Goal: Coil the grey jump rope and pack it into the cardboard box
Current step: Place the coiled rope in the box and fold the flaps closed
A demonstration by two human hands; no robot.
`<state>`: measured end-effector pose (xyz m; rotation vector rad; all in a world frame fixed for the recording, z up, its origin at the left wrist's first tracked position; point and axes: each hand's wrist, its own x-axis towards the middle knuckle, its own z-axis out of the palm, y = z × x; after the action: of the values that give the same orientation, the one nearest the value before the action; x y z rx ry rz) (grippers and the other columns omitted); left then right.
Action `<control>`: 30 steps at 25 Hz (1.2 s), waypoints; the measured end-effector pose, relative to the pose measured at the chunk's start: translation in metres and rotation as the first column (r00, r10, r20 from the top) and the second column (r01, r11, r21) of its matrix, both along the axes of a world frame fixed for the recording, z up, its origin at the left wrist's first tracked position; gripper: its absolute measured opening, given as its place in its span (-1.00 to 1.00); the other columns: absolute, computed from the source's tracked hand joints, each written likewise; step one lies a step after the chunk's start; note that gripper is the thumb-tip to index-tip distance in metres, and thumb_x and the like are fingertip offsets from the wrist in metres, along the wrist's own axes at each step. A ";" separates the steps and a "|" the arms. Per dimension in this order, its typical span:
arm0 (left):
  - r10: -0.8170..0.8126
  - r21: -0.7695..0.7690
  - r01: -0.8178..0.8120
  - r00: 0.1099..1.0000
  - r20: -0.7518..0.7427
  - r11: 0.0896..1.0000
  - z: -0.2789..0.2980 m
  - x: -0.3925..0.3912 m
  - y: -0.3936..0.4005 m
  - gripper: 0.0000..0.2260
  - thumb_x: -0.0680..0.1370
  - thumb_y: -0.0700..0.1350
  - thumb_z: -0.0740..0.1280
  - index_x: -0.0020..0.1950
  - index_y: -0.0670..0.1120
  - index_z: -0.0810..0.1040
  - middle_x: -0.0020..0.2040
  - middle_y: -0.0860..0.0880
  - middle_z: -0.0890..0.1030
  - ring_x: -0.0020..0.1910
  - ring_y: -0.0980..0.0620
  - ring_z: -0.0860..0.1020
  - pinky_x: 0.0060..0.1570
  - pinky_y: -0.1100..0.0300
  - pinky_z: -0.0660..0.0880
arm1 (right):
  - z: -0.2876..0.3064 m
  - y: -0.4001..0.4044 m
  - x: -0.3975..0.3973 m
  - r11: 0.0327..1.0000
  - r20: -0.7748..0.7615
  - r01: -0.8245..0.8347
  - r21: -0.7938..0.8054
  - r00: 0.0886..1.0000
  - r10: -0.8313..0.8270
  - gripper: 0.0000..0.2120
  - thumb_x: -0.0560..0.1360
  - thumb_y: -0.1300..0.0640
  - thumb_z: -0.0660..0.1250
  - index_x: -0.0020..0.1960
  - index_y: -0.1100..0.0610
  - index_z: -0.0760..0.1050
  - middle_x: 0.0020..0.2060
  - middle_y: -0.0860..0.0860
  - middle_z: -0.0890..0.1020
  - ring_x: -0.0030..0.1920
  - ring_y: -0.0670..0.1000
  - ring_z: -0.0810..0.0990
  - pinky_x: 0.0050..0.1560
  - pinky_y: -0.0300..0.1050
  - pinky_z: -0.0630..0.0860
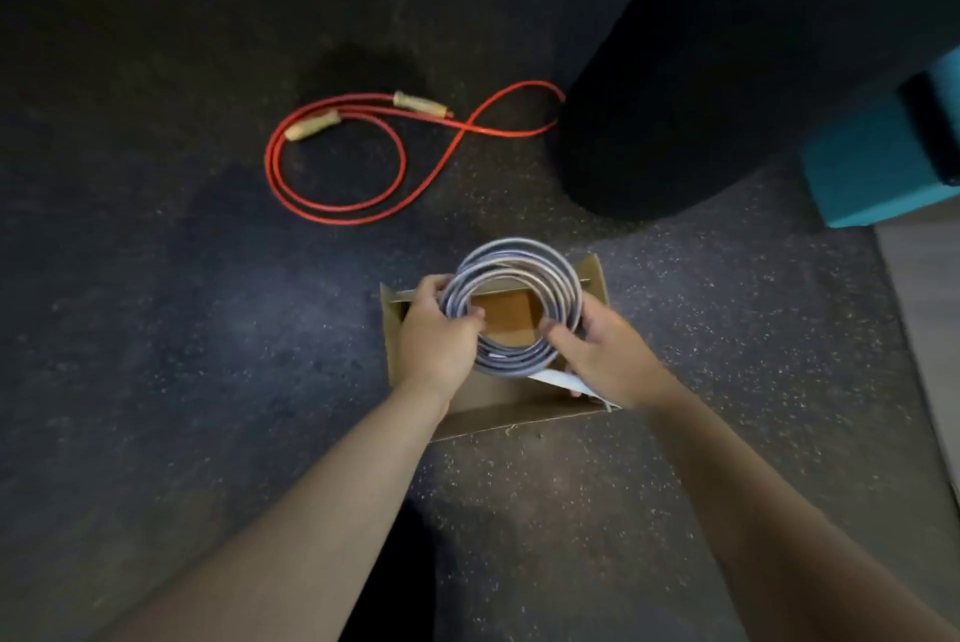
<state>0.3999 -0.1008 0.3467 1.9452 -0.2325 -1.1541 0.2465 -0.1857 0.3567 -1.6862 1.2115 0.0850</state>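
Both hands grasp the coil: left hand (434, 337) curls round its 9 o'clock side, right hand (602, 350) pinches its 4 o'clock side. Grey jump rope (511, 301), wound in a tight ring, is held over the open cardboard box (511, 410) on the speckled floor (208, 329). Red jump rope (337, 158) lies loose at 11 o'clock, well apart. Teal block (872, 163) at 2 o'clock.

I log: red jump rope (363, 158) with wooden handles, looped on speckled floor (156, 329), far; teal block (878, 174), far right.
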 end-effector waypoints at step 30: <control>-0.073 0.454 0.037 0.995 0.061 0.890 -0.370 -0.021 -0.024 -0.46 0.44 -0.17 0.44 0.40 -0.12 0.42 0.33 -0.21 0.52 0.26 -0.21 0.54 0.25 -0.01 0.50 | -0.359 -0.044 0.025 0.902 -0.478 -0.432 0.010 0.790 0.383 -0.35 0.59 -0.12 0.33 0.58 0.04 0.21 0.53 0.17 0.30 0.50 0.29 0.28 0.43 0.18 0.28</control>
<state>0.3788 -0.1249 -0.0229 2.4085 -0.0589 -1.2533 0.2712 -0.2292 -0.0020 -2.0707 1.1810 0.7548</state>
